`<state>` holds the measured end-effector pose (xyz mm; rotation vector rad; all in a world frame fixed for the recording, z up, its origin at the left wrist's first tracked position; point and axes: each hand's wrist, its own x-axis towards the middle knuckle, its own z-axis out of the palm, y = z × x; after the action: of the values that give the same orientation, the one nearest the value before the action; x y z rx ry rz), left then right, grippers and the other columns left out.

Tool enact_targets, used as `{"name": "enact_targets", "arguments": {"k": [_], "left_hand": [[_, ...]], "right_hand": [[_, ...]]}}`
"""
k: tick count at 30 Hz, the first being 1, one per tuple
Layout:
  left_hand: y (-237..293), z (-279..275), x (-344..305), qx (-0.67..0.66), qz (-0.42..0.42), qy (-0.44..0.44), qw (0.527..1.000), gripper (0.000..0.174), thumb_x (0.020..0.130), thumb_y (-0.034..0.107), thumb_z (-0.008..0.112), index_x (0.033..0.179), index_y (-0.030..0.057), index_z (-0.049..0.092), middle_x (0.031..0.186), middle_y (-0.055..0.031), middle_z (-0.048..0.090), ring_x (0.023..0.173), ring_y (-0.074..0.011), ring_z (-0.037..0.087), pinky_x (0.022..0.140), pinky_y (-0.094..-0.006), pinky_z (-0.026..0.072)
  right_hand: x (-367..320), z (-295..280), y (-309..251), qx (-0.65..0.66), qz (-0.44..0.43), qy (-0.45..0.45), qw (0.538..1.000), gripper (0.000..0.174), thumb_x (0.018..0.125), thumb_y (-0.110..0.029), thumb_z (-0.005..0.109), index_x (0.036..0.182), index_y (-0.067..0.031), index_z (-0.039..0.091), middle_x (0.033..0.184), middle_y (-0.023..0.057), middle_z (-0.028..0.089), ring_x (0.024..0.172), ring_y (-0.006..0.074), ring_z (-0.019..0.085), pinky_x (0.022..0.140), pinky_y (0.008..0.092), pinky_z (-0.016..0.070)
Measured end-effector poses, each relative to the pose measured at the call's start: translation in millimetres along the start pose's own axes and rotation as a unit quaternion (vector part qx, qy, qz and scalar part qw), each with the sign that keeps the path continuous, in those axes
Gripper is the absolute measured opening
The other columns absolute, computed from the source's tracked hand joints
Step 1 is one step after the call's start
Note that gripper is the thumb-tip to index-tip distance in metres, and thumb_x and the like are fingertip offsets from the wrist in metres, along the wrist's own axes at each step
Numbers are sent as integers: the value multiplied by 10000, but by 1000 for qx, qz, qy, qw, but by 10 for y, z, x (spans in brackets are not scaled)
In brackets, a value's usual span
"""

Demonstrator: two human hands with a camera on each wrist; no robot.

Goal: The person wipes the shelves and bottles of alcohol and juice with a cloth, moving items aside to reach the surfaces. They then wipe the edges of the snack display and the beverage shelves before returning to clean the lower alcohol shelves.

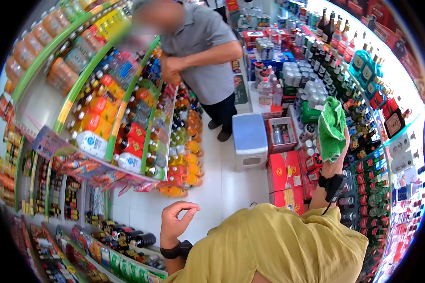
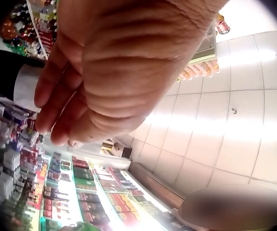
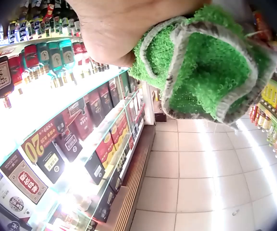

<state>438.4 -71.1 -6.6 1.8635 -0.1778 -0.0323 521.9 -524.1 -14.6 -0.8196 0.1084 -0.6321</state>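
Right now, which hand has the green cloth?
The right hand, raised, grips the green cloth; the left hand holds nothing, its fingers loosely curled.

Bright shop lighting; lit glass liquor shelves (image 3: 66, 139) blow out with glare; fisheye bends edges, dark vignette corners; close hands soft-focused.

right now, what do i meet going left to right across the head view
soft-drink shelves → left hand → blue stool → red cartons → green cloth in the right hand → liquor shelves
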Motion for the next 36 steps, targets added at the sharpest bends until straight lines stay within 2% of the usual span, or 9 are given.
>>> {"name": "enact_targets", "arguments": {"k": [7,9,13,17,21,26,27,29,36], "left_hand": [[-64,605,683,-184,-21,-118,976,122,882,15,596,992,-29,627,848,-86,657,780,-168,642,751,-302,518],[-248,758,847,-255,-15,-147,956,122,906,30,565,1004,-28,608,825,-80,635,766,-177,631,751,-322,525],[-356,1157,1001,-387,-141,-175,894,149,921,59,497,994,-20,600,662,-20,493,637,-159,533,656,-298,459],[-445,1418,1102,-383,-183,-250,870,161,916,62,488,1000,-20,598,628,1,423,588,-134,471,609,-276,403],[-415,1640,1163,-322,-217,-302,871,155,917,62,502,1005,-24,596,628,5,417,586,-120,460,602,-267,398],[-254,1987,1202,-297,-189,-361,864,142,915,56,526,1008,-25,597,634,6,431,589,-114,459,594,-252,396],[-221,2024,1186,-294,-186,-370,861,140,914,53,528,1008,-26,597,635,5,437,588,-113,459,591,-249,396],[-198,2016,1174,-274,-177,-383,864,132,911,54,535,1002,-18,599,630,4,441,582,-113,458,589,-251,396],[-509,1577,1022,-268,-190,-384,863,146,903,64,570,1013,-28,596,629,-2,473,585,-105,463,587,-236,402]], "right_hand": [[46,-633,-538,-7,-54,128,990,351,965,-381,464,1077,-83,611,949,52,686,778,197,669,641,307,558],[-18,-815,-677,74,-21,111,991,361,966,-367,457,1087,-66,615,975,78,687,812,213,672,681,325,562],[-136,-1144,-806,122,-44,100,986,346,967,-245,390,1066,8,604,1000,151,672,860,265,667,791,383,555],[-370,-1311,-877,186,4,140,973,381,948,-283,413,1114,8,593,1047,171,662,917,297,656,841,427,536],[-646,-1477,-1015,198,4,84,977,389,948,-276,393,1119,19,580,1032,180,658,890,309,662,790,424,565],[-899,-1725,-1136,164,-65,172,969,366,956,-237,375,1110,21,582,1024,181,655,895,300,662,800,424,564],[-953,-1607,-1178,78,-99,235,964,296,975,-170,399,1106,25,580,987,144,672,802,244,681,676,354,583],[-1065,-1729,-1190,49,-122,239,962,339,965,-189,369,1106,34,582,1030,177,653,891,293,663,798,424,562],[-1609,-1667,-1531,-94,-284,203,932,302,964,-211,464,1147,7,566,1018,121,657,880,235,657,773,352,548]]}}
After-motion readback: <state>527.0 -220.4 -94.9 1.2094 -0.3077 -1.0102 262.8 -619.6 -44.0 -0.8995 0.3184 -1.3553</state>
